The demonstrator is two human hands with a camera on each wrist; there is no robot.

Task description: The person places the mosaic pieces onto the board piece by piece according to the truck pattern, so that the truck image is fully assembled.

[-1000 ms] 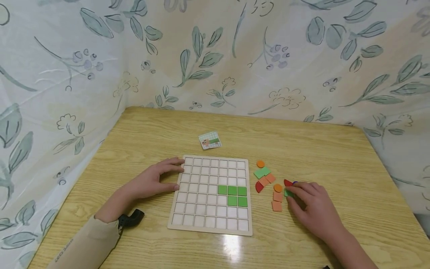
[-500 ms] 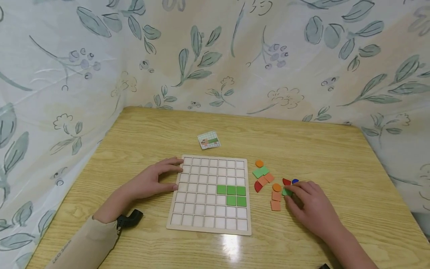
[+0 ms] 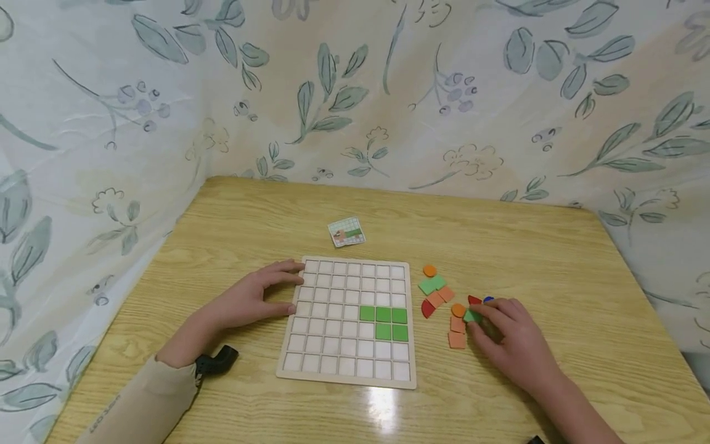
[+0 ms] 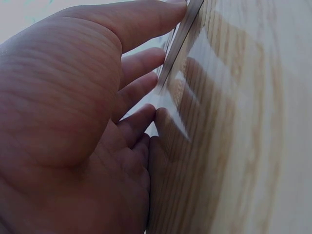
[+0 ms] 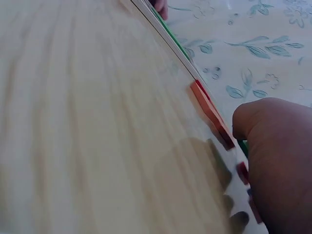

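Observation:
A wooden grid board (image 3: 324, 381) lies on the table, with several green square tiles (image 3: 383, 314) set in its cells near the right edge. My left hand (image 3: 249, 300) rests at the board's left edge, its fingertips and thumb touching the rim; in the left wrist view the fingers are extended. To the right of the board, my right hand (image 3: 516, 339) pinches a green tile (image 3: 471, 316) between thumb and index finger. A sliver of that green tile (image 5: 245, 145) shows beside the thumb in the right wrist view; the other fingers are mostly hidden there.
Loose orange discs (image 3: 429, 271), orange squares (image 3: 457, 340), light green tiles (image 3: 432, 284) and red quarter-round pieces (image 3: 428, 308) lie between board and right hand. A blue piece (image 3: 489, 300) sits just beyond the right fingers. Behind the board is a picture card (image 3: 347, 232).
My right hand has shifted slightly left, and the green tile at its fingertips has come left with it, closer to the orange pieces. My left hand stays at the board's edge.

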